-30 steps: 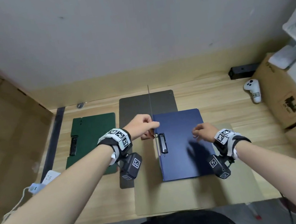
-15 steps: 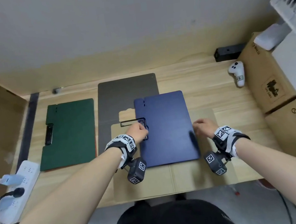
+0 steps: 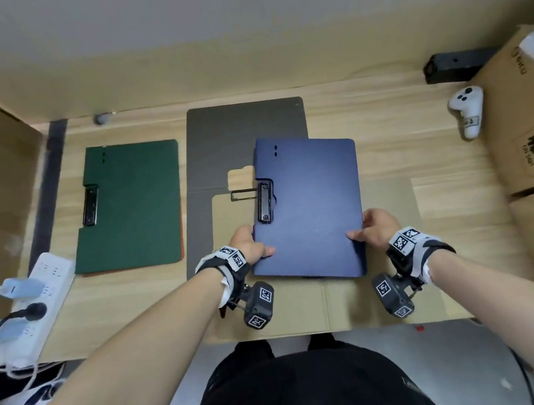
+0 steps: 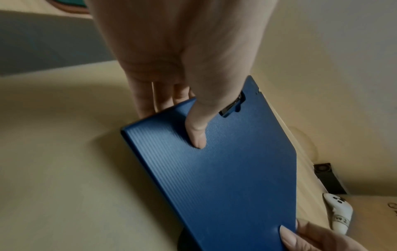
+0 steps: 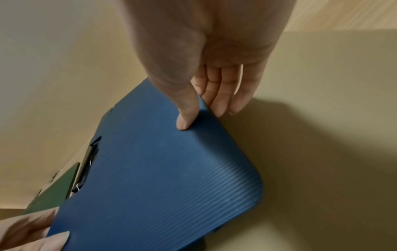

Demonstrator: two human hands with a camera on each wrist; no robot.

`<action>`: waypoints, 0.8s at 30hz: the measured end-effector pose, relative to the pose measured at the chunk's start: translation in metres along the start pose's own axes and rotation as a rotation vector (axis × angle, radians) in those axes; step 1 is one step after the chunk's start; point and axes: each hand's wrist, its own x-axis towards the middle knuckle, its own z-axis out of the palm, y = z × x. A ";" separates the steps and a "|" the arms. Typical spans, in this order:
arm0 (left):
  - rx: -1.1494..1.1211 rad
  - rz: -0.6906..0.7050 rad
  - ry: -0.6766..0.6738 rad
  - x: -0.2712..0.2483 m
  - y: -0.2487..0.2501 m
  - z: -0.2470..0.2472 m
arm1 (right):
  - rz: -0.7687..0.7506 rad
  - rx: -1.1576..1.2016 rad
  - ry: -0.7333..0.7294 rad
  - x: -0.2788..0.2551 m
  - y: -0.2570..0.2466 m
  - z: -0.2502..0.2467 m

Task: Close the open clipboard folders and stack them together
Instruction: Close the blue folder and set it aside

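Observation:
A closed blue clipboard folder [image 3: 310, 202] is held a little above the cardboard sheet, its near end raised. My left hand [image 3: 252, 248] grips its near left edge, thumb on the cover [image 4: 197, 135], fingers underneath. At the near right edge my right hand [image 3: 372, 230] pinches it the same way, thumb [image 5: 187, 117] on top of the blue folder [image 5: 167, 178]. The black clip [image 3: 265, 202] sits on its left side. A closed green clipboard folder [image 3: 131, 205] lies flat at the left of the table, on top of something with an orange edge.
A dark grey board [image 3: 241, 133] lies under and behind the blue folder, on a cardboard sheet [image 3: 397, 252]. A white power strip [image 3: 31, 307] with plugs sits at the left front edge. A white controller [image 3: 468, 111], a black box [image 3: 456, 64] and cardboard boxes [image 3: 532, 131] stand at the right.
The blue folder's cover went from standing upright to shut. My left hand left the clip area and, with the right, took hold of the folder's near edges and lifted it.

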 end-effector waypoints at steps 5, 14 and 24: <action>-0.030 0.046 0.055 -0.006 0.003 -0.053 | -0.071 0.002 0.030 -0.012 -0.059 0.015; 0.026 0.096 0.278 -0.003 -0.063 -0.173 | -0.230 -0.144 -0.003 -0.012 -0.164 0.110; 0.167 0.037 0.492 0.000 -0.137 -0.294 | -0.285 -0.186 -0.041 -0.002 -0.247 0.239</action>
